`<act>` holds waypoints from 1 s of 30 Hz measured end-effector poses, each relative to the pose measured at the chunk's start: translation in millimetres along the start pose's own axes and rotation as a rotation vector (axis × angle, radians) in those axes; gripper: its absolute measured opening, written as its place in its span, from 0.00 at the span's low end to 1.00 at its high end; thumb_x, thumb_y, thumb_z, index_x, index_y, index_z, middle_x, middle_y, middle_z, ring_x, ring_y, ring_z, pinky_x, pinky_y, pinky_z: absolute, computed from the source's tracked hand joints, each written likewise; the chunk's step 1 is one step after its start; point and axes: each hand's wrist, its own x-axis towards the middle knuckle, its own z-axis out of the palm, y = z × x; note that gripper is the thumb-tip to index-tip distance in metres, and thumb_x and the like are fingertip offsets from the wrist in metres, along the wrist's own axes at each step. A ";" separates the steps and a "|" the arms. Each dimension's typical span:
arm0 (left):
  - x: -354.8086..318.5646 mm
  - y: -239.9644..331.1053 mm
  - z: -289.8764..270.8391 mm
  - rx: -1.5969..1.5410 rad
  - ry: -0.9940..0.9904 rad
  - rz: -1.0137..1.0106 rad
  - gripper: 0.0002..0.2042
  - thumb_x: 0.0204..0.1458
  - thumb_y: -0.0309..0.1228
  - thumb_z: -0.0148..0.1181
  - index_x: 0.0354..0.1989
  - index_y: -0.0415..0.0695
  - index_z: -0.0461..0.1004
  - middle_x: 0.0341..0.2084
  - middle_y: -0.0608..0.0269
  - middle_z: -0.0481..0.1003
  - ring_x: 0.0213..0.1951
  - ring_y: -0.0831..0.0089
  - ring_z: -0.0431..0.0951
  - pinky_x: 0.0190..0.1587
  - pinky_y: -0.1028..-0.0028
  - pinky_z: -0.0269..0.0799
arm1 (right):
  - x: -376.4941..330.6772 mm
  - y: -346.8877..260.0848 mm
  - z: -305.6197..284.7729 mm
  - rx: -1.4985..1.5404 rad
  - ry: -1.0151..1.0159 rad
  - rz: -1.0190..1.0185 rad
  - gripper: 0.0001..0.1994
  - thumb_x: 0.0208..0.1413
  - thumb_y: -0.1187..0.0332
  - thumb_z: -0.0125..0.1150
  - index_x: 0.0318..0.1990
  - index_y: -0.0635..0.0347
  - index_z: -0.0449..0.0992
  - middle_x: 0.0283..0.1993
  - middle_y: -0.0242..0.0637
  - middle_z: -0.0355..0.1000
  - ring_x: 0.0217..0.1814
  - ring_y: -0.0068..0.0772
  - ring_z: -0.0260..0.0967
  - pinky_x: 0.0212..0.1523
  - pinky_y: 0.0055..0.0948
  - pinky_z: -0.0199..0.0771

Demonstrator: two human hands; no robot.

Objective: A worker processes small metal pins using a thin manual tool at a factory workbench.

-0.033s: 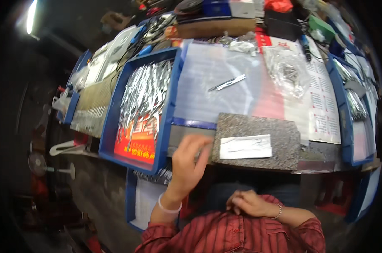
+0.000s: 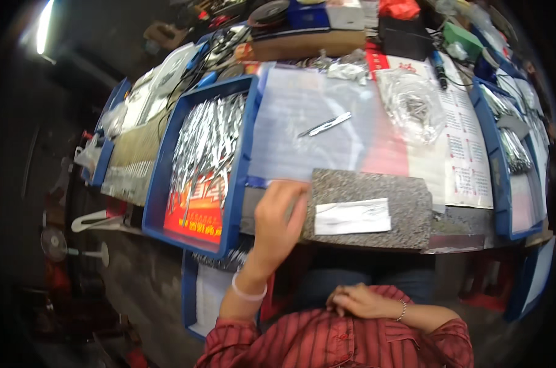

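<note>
Nothing has moved: left hand fingers lie together on the speckled slab, right hand loosely curled.

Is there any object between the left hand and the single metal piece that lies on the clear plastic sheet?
Nothing visible. The left hand rests at the near edge of the clear plastic sheet; only bare sheet separates it from the slim metal piece.

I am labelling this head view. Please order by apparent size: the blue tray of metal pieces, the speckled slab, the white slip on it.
1. blue tray
2. speckled slab
3. white slip
</note>
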 end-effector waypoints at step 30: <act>123.0 -131.0 95.5 0.581 -0.360 0.063 0.07 0.51 0.30 0.59 0.35 0.42 0.70 0.35 0.52 0.73 0.41 0.49 0.73 0.41 0.52 0.67 | -35.1 -20.7 -14.5 -0.327 0.171 -0.503 0.12 0.61 0.62 0.59 0.35 0.63 0.71 0.27 0.45 0.68 0.27 0.50 0.70 0.27 0.40 0.69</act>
